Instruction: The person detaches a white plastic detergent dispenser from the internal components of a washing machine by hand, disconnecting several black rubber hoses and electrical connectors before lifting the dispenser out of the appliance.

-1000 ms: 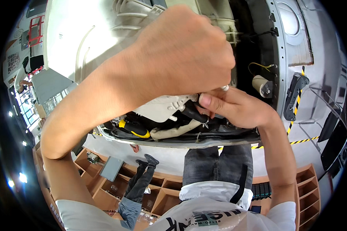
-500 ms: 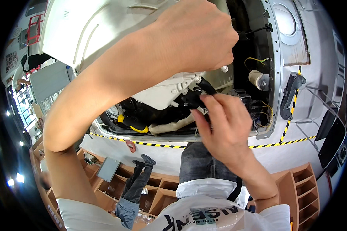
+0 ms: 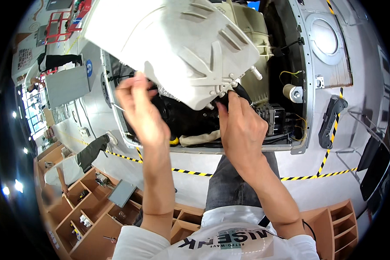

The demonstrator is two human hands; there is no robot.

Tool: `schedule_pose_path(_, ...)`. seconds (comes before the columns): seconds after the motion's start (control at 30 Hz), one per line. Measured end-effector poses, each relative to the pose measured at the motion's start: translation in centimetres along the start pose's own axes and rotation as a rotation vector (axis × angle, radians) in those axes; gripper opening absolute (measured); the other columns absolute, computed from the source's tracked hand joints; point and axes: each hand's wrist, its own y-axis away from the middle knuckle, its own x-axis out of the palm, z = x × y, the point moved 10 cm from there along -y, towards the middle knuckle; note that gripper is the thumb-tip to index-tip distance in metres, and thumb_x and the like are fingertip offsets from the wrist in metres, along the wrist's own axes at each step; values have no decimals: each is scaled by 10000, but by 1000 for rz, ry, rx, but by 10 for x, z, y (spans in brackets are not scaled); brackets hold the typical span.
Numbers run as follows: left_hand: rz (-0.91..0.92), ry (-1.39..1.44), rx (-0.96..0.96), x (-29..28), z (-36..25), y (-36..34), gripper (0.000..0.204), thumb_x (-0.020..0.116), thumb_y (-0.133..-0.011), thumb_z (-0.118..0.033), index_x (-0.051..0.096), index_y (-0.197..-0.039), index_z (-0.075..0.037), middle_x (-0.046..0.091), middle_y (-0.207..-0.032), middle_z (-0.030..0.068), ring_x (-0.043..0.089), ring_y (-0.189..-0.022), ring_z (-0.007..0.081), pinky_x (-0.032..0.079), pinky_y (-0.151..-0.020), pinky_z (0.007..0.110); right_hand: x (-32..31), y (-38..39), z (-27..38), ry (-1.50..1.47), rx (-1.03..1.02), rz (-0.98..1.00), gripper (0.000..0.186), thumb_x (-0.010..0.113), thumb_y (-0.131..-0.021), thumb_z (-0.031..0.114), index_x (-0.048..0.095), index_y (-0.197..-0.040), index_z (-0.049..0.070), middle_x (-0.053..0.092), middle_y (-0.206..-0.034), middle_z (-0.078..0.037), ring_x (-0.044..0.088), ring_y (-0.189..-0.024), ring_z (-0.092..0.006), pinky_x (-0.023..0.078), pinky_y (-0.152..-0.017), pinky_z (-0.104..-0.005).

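Note:
A big white plastic housing (image 3: 177, 47) lies tilted across the opened metal cabinet (image 3: 308, 108) of what looks like a washing machine. My right hand (image 3: 243, 130) is closed on a black rubber hose (image 3: 239, 92) where it meets the housing's lower right corner; the hose's lower part is hidden by my fingers. By the housing's left lower edge is my left hand (image 3: 144, 113), its fingers apart and nothing seen in them. Below, a beige corrugated hose (image 3: 199, 139) runs along the cabinet's front, beside the yellow end of a tool or handle (image 3: 174, 141).
A cream cylindrical part (image 3: 293, 93) and a dark connector block (image 3: 274, 118) sit inside on the right. A dark handle-like part (image 3: 332, 121) lies on the floor. Wooden compartment shelving (image 3: 91, 203) and another person (image 3: 69, 169) are behind on the left.
My left hand has come down and left from over the housing's top, uncovering it. My right hand has moved slightly up onto the black hose. The view has shifted a little.

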Motion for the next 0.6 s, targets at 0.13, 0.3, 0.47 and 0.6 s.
schedule_pose_path(0.13,241,121,-454,42,52,19,762,659,-898,-558,457,-1399,-20,548,-1290,129,507,-1183,258,366,-1018,399,-2,-5,-2,12,25,-7,220,706,-857,117,611,-1022,5,620,-765,-109,656,-610,-277,508,-525,-356)
schedule_pose_path(0.3,356,215,-409,79,39,14,473,678,-955,-391,573,-1192,4,644,-1086,76,602,-996,131,463,-899,288,4,-6,-6,21,-2,-16,165,668,-888,100,593,-1012,23,615,-731,-102,653,-604,-287,500,-512,-381)
schedule_pose_path(0.47,469,222,-330,87,42,2,517,705,-946,-328,523,-1222,70,636,-1168,154,604,-1087,169,477,-937,317,5,-1,-4,68,43,-59,155,663,-893,103,582,-996,21,616,-757,-110,657,-630,-297,504,-516,-397)
schedule_pose_path(0.6,503,379,-312,90,39,4,587,764,-904,-240,395,-1228,80,591,-1174,189,601,-1067,193,514,-903,312,-3,9,-3,65,140,-220,279,659,-884,57,591,-1149,3,659,-871,-138,660,-662,-343,535,-563,-419)
